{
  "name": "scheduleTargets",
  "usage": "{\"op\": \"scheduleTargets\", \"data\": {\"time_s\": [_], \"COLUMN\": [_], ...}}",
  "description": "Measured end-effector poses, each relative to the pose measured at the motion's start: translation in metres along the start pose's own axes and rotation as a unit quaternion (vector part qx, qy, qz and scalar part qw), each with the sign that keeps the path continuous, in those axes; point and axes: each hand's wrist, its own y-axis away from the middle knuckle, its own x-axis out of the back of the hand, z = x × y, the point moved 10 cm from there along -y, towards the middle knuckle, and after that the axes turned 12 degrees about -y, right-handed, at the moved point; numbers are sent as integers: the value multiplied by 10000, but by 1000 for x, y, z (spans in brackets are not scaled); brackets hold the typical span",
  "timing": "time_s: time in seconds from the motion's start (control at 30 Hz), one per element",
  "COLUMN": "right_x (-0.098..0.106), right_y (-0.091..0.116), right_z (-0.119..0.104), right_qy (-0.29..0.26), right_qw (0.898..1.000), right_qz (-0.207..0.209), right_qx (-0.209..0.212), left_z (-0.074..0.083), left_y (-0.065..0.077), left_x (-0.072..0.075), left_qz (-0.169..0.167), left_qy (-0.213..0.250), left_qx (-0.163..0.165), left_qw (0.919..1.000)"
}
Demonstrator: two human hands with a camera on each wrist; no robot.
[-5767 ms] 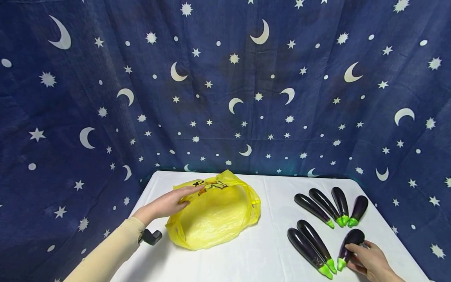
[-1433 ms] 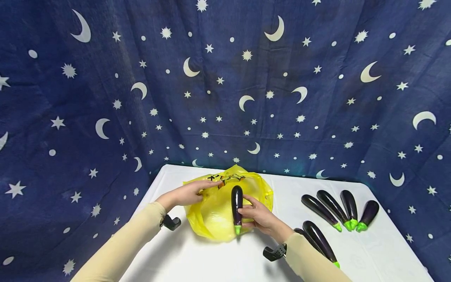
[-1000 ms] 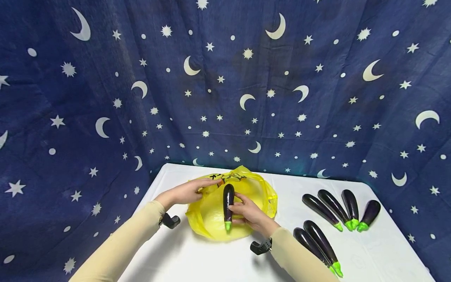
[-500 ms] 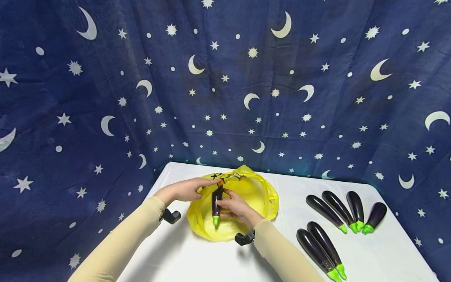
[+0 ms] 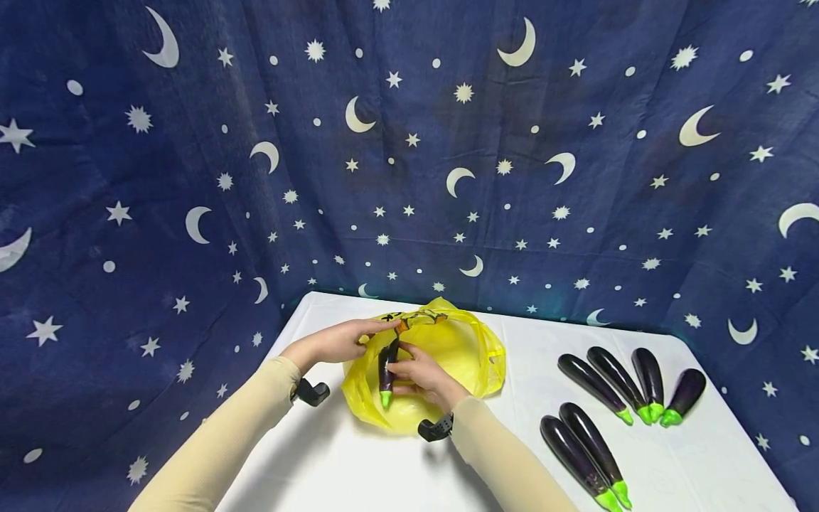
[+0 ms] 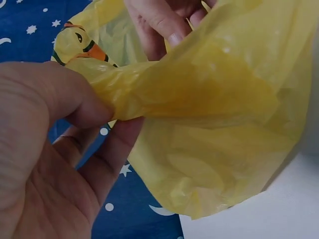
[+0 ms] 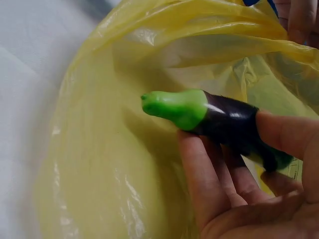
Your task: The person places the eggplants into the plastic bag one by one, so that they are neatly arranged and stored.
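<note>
A yellow plastic bag (image 5: 457, 355) with a printed cartoon lies on the white table, its mouth toward me. My left hand (image 5: 335, 343) pinches the bag's edge between thumb and fingers; the left wrist view shows the thin film (image 6: 199, 94) caught there. At the bag's mouth, my right hand (image 5: 424, 375) holds a dark purple eggplant (image 5: 387, 370) around its body. Its green stem end (image 7: 179, 107) points away from the palm in the right wrist view. The left hand hides the eggplant's upper tip in the head view.
To the right, two eggplants (image 5: 585, 448) lie side by side near the front. Several more eggplants (image 5: 617, 384) fan out behind them, stems toward me. A blue curtain (image 5: 409, 178) with moons and stars stands behind the white table (image 5: 358, 476).
The right hand picked up an eggplant from the right side of the table and carried it left to the bag's mouth. The left hand has kept near the bag's left edge.
</note>
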Motion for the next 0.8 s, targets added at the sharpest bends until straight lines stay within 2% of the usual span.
{"op": "scheduleTargets", "data": {"time_s": [0.27, 0.37, 0.53, 0.8], "right_x": [-9, -12, -15, -22], "right_y": [-12, -16, -23, -23], "right_z": [2, -2, -7, -3], "right_qy": [354, 853, 1673, 1976], "right_qw": [9988, 9961, 9858, 9800], "right_qz": [-123, -124, -18, 44], "right_qx": [-311, -198, 112, 247], "left_z": [-1, -1, 1, 0], "left_y": [-2, -3, -3, -2], "left_x": [1, 1, 2, 3], "left_qz": [208, 254, 307, 311], "left_qy": [211, 167, 102, 123], "left_qx": [-23, -117, -218, -219], "left_qw": [9996, 9995, 9992, 9992]}}
